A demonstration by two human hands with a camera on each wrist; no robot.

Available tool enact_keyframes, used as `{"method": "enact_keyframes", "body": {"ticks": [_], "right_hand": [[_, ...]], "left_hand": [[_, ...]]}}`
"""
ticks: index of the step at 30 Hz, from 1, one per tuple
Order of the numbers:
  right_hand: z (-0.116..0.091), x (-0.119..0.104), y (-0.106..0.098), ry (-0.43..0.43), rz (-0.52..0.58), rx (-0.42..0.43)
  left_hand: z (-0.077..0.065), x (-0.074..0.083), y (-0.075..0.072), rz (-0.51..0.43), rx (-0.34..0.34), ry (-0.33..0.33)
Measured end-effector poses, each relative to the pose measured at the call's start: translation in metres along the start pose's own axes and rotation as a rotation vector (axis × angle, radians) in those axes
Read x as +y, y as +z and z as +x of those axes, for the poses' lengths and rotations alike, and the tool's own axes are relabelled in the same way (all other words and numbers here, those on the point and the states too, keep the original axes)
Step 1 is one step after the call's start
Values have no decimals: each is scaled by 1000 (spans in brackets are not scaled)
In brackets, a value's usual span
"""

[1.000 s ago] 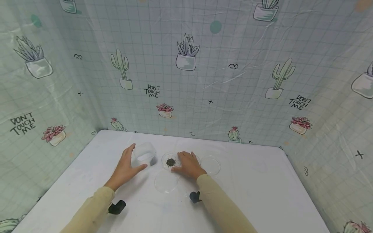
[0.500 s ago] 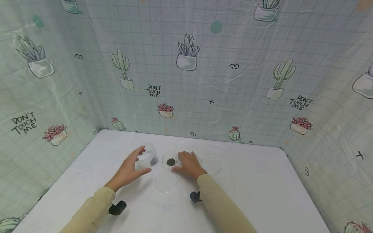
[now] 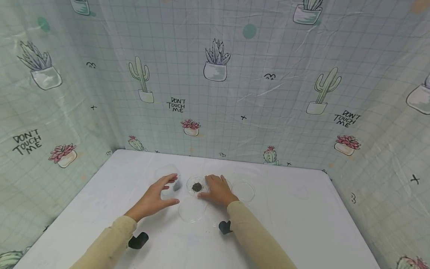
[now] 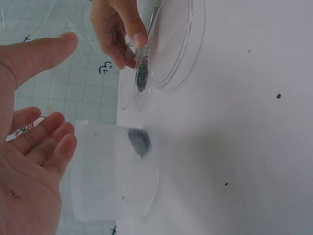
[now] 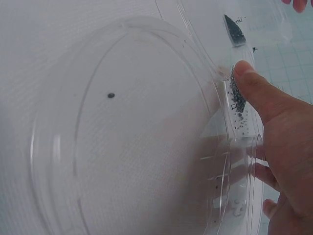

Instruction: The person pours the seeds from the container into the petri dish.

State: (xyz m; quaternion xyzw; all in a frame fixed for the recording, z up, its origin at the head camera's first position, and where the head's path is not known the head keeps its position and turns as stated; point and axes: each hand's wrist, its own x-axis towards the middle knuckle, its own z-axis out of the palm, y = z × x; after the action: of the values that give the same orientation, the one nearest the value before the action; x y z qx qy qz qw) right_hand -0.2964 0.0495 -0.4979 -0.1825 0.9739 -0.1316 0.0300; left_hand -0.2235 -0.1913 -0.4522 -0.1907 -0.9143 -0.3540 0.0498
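Note:
Thumb and fingers of my right hand (image 3: 218, 191) grip the sides of a clear petri dish (image 3: 190, 181) holding a small heap of dark granules (image 3: 197, 187). In the right wrist view the thumb (image 5: 259, 88) lies on the dish's near rim. My left hand (image 3: 152, 200) is in the air with thumb and fingers spread, holding nothing. Just beyond its fingers stands a translucent plastic tub (image 3: 164, 170), partly hidden by the hand in the head view. The left wrist view shows dark granules (image 4: 140, 142) gathered in one part of the tub (image 4: 107, 176).
A clear round dish (image 3: 191, 211) lies in front of the granule dish, with another (image 3: 215, 213) partly under the right forearm. Further right is one more clear dish (image 3: 244, 191). Stray dark specks dot the white table (image 3: 302, 224). A patterned curtain (image 3: 215, 97) hangs behind and at the sides.
My left hand has moved away from the tub, to the right and slightly nearer to me. The right hand and the granule dish have stayed in place.

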Motion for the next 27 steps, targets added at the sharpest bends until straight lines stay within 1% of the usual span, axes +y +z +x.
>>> {"method": "enact_keyframes", "body": {"ticks": [3,10,12,19,23,27], "right_hand": [[0,-1,0,8,-2,-1],[0,-3,-3,26,-7,-12],[0,-4,-4,23,-13,-16],[0,0,-4,-29,-76,5],[1,3,-4,-49,-89,14],[2,4,-4,-57,-79,16]], "left_hand": [[1,0,2,-22,-16,26],[-1,-1,11,-46,-89,-3],[-2,-2,14,-50,-100,5],[-3,-5,26,-87,-170,24],[-2,-7,32,-91,-213,11],[-3,-9,37,-79,-234,-9]]}}
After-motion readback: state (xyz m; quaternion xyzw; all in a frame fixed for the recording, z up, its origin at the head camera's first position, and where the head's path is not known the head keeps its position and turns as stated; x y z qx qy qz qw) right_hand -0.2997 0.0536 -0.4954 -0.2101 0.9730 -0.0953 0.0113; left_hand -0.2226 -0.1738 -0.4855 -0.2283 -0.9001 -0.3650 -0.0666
